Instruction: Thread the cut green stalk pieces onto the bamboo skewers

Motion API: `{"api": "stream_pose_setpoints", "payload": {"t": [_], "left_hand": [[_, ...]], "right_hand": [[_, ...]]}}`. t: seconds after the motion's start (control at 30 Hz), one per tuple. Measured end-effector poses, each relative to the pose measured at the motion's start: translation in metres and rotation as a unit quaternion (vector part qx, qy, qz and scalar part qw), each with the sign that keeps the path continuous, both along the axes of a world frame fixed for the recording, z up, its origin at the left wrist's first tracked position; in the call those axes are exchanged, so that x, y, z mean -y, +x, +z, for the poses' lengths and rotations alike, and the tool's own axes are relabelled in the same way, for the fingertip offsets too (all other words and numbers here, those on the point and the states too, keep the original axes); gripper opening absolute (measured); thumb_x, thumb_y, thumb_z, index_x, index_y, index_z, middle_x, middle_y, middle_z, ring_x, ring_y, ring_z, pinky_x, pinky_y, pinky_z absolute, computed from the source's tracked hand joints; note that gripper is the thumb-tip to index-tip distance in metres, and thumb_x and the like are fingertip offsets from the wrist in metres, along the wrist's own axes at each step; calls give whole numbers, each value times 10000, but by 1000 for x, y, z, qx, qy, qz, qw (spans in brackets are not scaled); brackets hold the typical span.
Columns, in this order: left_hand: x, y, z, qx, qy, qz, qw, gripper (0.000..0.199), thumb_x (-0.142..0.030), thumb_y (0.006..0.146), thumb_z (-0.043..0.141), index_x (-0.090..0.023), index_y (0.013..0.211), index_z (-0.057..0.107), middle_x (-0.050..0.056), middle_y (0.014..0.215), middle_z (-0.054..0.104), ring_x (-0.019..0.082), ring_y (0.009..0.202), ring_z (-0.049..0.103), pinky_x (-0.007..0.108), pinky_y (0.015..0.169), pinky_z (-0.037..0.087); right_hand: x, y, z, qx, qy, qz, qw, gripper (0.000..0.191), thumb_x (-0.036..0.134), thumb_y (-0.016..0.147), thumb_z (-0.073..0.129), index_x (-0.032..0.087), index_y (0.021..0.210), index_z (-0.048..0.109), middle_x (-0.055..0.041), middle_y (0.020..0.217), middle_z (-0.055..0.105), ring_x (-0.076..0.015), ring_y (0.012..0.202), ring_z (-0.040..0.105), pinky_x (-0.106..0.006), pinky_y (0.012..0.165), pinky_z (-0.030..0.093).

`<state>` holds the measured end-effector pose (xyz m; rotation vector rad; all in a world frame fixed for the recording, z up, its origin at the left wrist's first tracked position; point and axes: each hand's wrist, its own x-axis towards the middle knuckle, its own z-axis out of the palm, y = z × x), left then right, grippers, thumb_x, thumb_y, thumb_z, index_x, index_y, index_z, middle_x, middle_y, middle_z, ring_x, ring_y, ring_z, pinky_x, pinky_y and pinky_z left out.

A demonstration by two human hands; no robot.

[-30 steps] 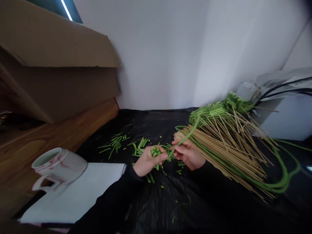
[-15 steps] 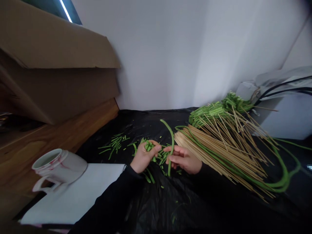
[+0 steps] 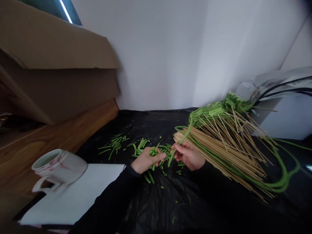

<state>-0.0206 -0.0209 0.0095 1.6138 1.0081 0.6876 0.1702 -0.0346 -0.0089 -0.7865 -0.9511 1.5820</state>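
My left hand (image 3: 144, 161) is closed around a small bunch of short-cut garlic scape pieces (image 3: 153, 151), whose cut ends poke out above the fingers. To its right, my right hand (image 3: 192, 158) pinches a long garlic scape (image 3: 187, 133) near its lower end. This stem leans up and to the right, its upper part reaching the bundles at the back. Loose cut pieces (image 3: 166, 150) lie under and between the hands. Another scatter of cut pieces (image 3: 115, 143) lies farther left on the black plastic sheet (image 3: 151, 208).
Bamboo skewers (image 3: 219, 148) and long uncut scapes (image 3: 280, 187) spread at the right. Behind them sit piled scape bundles (image 3: 212, 112). On the left, a mug (image 3: 73, 165) rests by a white pad (image 3: 80, 195), near a cardboard box (image 3: 73, 87). A wall (image 3: 158, 58) closes the back.
The long scape has tipped from nearly upright to slanting right, and more of its length shows above my right hand. That hand has shifted slightly right; my left keeps its bunch.
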Motion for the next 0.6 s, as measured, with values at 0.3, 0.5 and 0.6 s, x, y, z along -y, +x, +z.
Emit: {"api": "stream_pose_setpoints", "payload": {"t": [0.3, 0.5, 0.6], "left_hand": [[3, 4, -13, 7, -42, -14, 999, 346, -466, 681, 693, -133, 758, 639, -23, 523, 538, 63, 406, 398, 198, 409, 293], [6, 6, -7, 5, -27, -50, 998, 290, -413, 701, 694, -134, 758, 637, -23, 532, 533, 74, 445, 428, 206, 450, 319], [9, 7, 2, 8, -21, -68, 997, 267, -393, 728, 674, -131, 754, 634, -21, 534, 531, 77, 463, 439, 207, 466, 321]], "right_hand": [[4, -5, -11, 80, 37, 17, 996, 267, 421, 667, 727, 169, 743, 682, 36, 504, 551, -78, 455, 483, -217, 442, 371], [6, -6, -6, 116, 36, 21, 992, 275, 427, 660, 726, 166, 722, 663, 37, 505, 545, -82, 456, 475, -230, 449, 381], [6, -7, -6, 105, 40, 8, 994, 256, 417, 677, 714, 178, 705, 627, 46, 484, 536, -83, 444, 475, -223, 439, 370]]}}
